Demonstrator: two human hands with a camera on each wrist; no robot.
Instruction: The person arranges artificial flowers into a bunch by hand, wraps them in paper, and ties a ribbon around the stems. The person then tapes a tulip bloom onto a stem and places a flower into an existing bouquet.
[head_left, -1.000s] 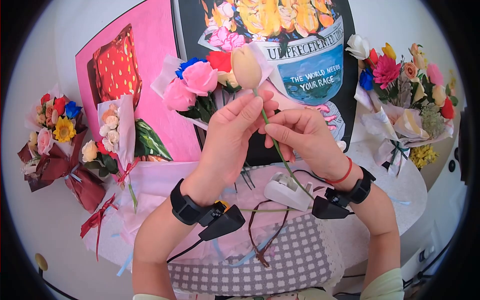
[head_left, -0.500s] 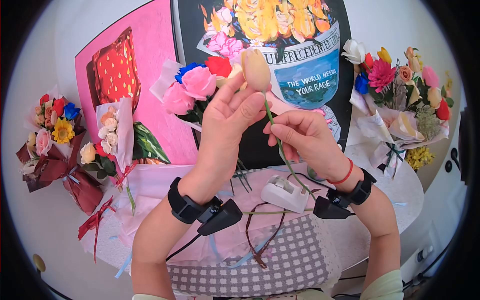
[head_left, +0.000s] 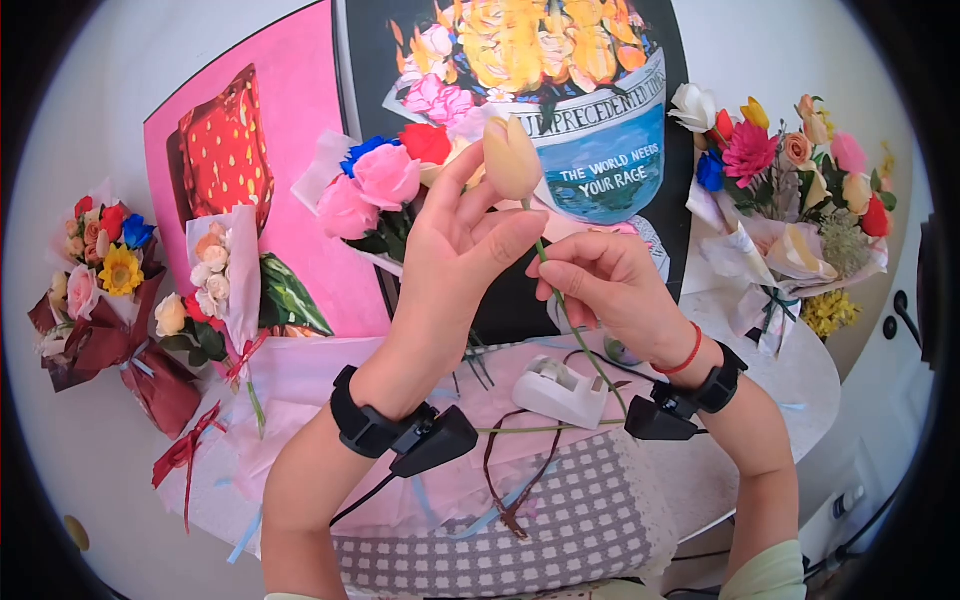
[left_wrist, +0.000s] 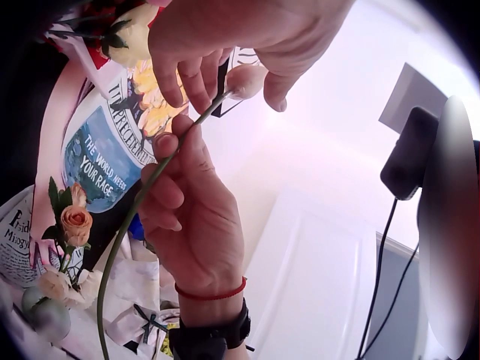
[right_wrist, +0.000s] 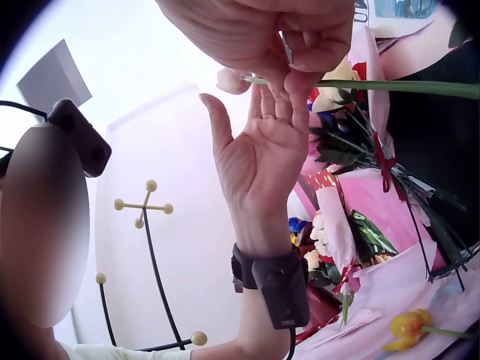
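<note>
A cream tulip (head_left: 511, 160) stands upright on a long green stem (head_left: 592, 365) in the head view. My right hand (head_left: 618, 290) pinches the stem below the bloom between thumb and fingers. Beside the bloom is my left hand (head_left: 450, 255), its fingers loosely extended behind and left of the flower, the thumb near the stem top; whether it touches the petals is unclear. The left wrist view shows the bloom (left_wrist: 246, 81) between the left thumb and fingers, with the right hand (left_wrist: 196, 202) on the stem. In the right wrist view the left palm (right_wrist: 262, 161) faces up, uncurled.
A pink-and-blue bouquet (head_left: 375, 180) lies behind the left hand. Wrapped bouquets stand at left (head_left: 130, 320) and right (head_left: 790, 240). A white tape dispenser (head_left: 562, 392), brown ribbon (head_left: 492, 480), pink paper (head_left: 290, 375) and checked cloth (head_left: 500, 550) lie on the table.
The left hand has let go of the stem below the bloom and opened beside the flower. The tulip and both hands sit slightly lower; the right hand keeps its pinch.
</note>
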